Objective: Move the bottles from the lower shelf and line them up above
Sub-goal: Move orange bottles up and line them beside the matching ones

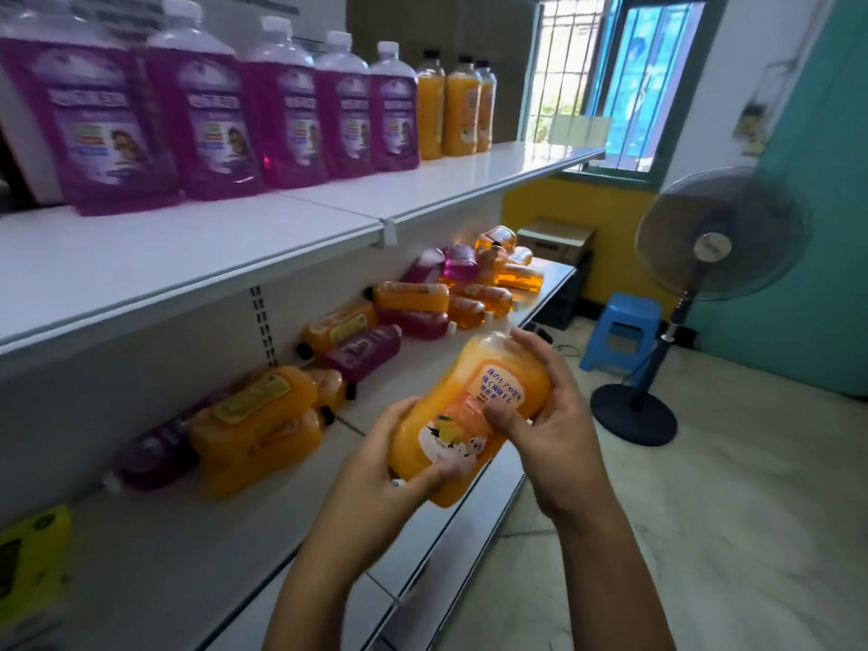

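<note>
I hold an orange bottle (465, 415) tilted over the front edge of the lower shelf (197, 547). My left hand (390, 467) grips its base and my right hand (545, 415) grips its neck end. Several orange and purple bottles (263, 415) lie on their sides along the lower shelf, with more (469, 288) piled farther right. On the upper shelf (282, 223) several purple bottles (282, 110) stand in a row, followed by three upright orange bottles (458, 110).
A yellow-green pack (33, 556) lies at the lower shelf's left end. A standing fan (718, 237) and a blue stool (622, 326) stand on the floor at right. A cardboard box (556, 237) sits past the shelf's far end, under a barred window (610, 63).
</note>
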The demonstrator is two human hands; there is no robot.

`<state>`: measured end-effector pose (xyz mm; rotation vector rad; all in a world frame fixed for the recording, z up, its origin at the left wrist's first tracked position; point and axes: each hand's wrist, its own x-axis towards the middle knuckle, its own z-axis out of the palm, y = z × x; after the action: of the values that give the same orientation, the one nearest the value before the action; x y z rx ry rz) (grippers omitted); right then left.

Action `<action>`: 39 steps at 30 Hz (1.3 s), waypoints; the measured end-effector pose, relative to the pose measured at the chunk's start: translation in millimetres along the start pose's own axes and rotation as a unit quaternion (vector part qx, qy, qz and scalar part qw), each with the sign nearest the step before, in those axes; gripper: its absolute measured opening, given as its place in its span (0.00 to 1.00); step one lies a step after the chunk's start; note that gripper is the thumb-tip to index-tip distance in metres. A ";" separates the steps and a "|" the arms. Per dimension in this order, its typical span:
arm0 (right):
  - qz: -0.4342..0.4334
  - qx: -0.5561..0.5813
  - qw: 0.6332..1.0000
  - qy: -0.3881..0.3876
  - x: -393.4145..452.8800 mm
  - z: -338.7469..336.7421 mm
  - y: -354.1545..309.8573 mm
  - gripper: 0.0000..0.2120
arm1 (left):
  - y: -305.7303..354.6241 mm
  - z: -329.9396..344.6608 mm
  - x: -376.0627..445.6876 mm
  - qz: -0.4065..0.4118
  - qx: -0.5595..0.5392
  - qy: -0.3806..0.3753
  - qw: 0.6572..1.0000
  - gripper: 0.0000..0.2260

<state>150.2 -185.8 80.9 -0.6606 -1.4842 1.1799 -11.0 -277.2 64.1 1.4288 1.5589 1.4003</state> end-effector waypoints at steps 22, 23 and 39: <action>-0.021 -0.004 0.999 -0.026 113.3 -235.2 -20.6 0.27 | 42.4 233.8 124.6 -0.028 -0.222 -0.030 0.974 0.21; -0.028 -0.006 0.999 -0.032 122.1 -238.3 -19.3 0.27 | 43.6 237.4 132.8 -0.013 -0.211 -0.015 0.977 0.23; -0.087 -0.109 0.987 -0.081 338.7 -271.8 20.3 0.28 | 25.1 271.1 356.9 0.140 -0.169 -0.001 0.976 0.36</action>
<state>312.1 206.0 177.4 -0.5772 -1.7888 0.9633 158.3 137.5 92.7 1.4718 1.0791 1.7305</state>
